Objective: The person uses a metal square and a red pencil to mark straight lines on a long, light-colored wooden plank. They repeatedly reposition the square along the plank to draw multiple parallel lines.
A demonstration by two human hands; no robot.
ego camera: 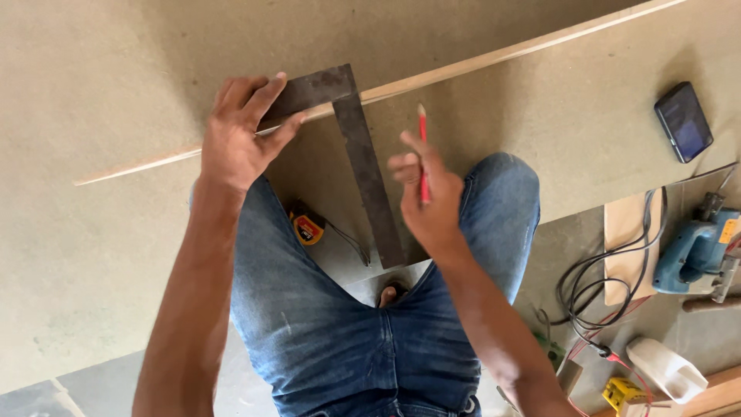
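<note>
Across the brown board (116, 116), the left hand (235, 139) pinches a steel square (363, 154) at its edge while the right hand (428, 197) grips a red pencil (422, 154); light pressure could let the square pivot, skewing any line.

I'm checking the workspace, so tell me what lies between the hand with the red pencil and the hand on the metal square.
In the head view, the square's long dark blade runs down between the left hand and right hand, over bare board.
</note>
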